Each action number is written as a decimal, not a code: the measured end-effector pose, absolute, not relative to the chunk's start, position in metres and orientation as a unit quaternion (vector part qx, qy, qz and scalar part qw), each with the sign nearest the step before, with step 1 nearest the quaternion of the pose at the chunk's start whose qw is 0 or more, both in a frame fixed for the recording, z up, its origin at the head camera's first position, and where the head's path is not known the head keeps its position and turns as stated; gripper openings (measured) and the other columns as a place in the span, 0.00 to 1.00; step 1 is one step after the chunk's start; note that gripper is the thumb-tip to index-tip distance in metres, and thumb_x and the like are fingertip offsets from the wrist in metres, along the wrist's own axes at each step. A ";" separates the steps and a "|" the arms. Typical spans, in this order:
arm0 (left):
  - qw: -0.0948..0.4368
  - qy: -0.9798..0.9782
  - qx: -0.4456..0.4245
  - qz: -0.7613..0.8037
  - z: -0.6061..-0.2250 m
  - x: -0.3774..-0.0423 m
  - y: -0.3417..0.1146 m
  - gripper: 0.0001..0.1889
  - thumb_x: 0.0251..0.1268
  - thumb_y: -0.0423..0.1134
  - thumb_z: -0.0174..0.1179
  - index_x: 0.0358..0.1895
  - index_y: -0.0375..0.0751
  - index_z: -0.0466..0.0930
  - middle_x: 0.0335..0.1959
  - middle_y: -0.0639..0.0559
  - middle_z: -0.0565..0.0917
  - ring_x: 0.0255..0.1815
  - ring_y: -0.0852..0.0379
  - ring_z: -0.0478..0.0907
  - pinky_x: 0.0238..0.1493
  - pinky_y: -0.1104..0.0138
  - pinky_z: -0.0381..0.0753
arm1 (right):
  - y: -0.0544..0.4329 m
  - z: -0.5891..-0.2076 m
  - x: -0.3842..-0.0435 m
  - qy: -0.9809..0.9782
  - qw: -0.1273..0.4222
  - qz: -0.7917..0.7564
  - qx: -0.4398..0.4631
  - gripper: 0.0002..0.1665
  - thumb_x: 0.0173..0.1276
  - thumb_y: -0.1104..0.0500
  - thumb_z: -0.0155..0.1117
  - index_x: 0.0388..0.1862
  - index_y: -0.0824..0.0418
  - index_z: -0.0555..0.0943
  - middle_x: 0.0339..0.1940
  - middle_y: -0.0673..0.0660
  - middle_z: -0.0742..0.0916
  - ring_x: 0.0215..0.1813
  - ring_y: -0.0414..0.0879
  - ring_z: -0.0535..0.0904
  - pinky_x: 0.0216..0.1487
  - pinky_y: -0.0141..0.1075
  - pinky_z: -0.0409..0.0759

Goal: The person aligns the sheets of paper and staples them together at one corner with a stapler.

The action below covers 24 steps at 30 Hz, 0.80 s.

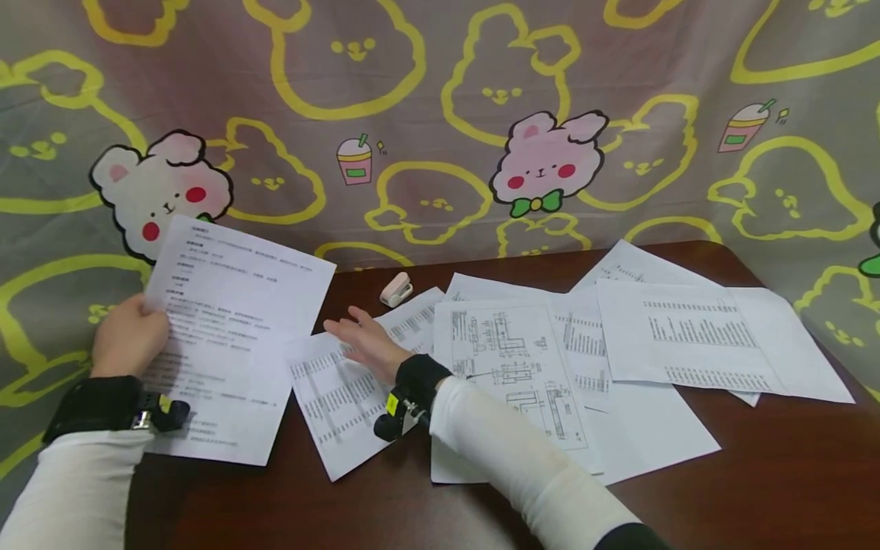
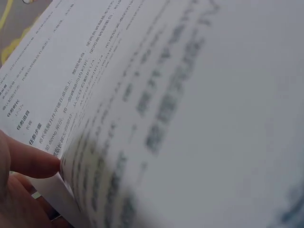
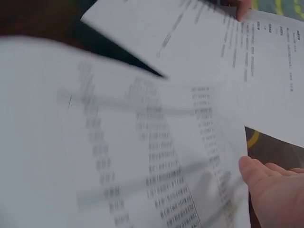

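Note:
On the left, my left hand [image 1: 131,336] pinches the left edge of a printed sheet of paper [image 1: 234,344], held up at a tilt. The left wrist view shows the thumb against the sheet [image 2: 52,95] and its text; the near part curves and blurs. My right hand [image 1: 371,344] is over a sheet printed with rows and grey bands [image 1: 344,412], its fingers extended. In the right wrist view, the right hand [image 3: 280,194] lies beside the edge of that banded sheet [image 3: 128,156]; whether it touches the paper is unclear.
A small pale pink stapler-like object [image 1: 396,290] lies behind the papers. A sheet with technical drawings [image 1: 481,382] lies right of centre, overlapping other pages. Further printed sheets [image 1: 687,336] spread to the right on the dark brown table [image 1: 777,473]. A patterned curtain [image 1: 426,130] hangs behind.

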<state>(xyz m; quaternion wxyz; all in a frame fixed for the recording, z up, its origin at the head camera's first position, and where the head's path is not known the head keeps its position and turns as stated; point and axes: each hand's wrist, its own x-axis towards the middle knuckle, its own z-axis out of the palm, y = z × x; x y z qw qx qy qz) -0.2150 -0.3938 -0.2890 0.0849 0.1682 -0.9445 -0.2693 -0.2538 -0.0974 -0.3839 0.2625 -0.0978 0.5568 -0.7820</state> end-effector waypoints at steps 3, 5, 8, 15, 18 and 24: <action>0.099 -0.950 0.153 -0.252 -0.282 -0.216 -0.384 0.26 0.66 0.34 0.36 0.63 0.19 0.61 0.56 0.20 0.67 0.48 0.28 0.66 0.42 0.41 0.65 | -0.101 -0.383 -0.254 0.477 0.272 -0.832 -0.083 0.42 0.75 0.56 0.54 0.79 0.60 0.45 0.75 0.59 0.64 0.74 0.53 0.60 0.70 0.46 0.59; 0.106 -0.953 0.142 -0.244 -0.277 -0.217 -0.380 0.25 0.66 0.34 0.36 0.62 0.19 0.63 0.55 0.21 0.68 0.48 0.29 0.66 0.43 0.41 0.64 | -0.102 -0.383 -0.253 0.423 0.275 -0.860 -0.075 0.41 0.76 0.58 0.52 0.79 0.60 0.44 0.74 0.60 0.65 0.75 0.54 0.57 0.71 0.46 0.57; 0.116 -0.956 0.131 -0.237 -0.273 -0.219 -0.374 0.24 0.66 0.34 0.37 0.61 0.20 0.65 0.53 0.22 0.70 0.46 0.30 0.68 0.42 0.42 0.64 | -0.101 -0.382 -0.252 0.371 0.277 -0.884 -0.069 0.39 0.76 0.60 0.49 0.79 0.60 0.45 0.74 0.61 0.65 0.75 0.55 0.56 0.71 0.46 0.56; 0.129 -0.964 0.098 -0.212 -0.266 -0.223 -0.362 0.23 0.72 0.38 0.36 0.59 0.23 0.67 0.48 0.24 0.72 0.42 0.31 0.69 0.38 0.43 0.64 | -0.102 -0.379 -0.249 0.365 0.288 -0.881 -0.093 0.37 0.77 0.61 0.45 0.79 0.62 0.43 0.77 0.63 0.59 0.77 0.57 0.51 0.71 0.46 0.55; 0.138 -0.966 0.087 -0.202 -0.263 -0.226 -0.356 0.23 0.73 0.39 0.36 0.59 0.23 0.67 0.47 0.24 0.73 0.41 0.31 0.70 0.38 0.43 0.65 | -0.105 -0.378 -0.248 0.368 0.288 -0.879 -0.101 0.36 0.78 0.62 0.44 0.79 0.62 0.44 0.77 0.64 0.56 0.77 0.58 0.48 0.71 0.47 0.55; 0.152 -0.972 0.062 -0.167 -0.255 -0.239 -0.339 0.21 0.71 0.36 0.37 0.56 0.23 0.69 0.47 0.23 0.74 0.39 0.30 0.71 0.39 0.41 0.67 | -0.113 -0.380 -0.248 0.412 0.252 -0.873 -0.064 0.19 0.77 0.64 0.49 0.64 0.68 0.68 0.57 0.61 0.79 0.64 0.55 0.72 0.64 0.44 0.69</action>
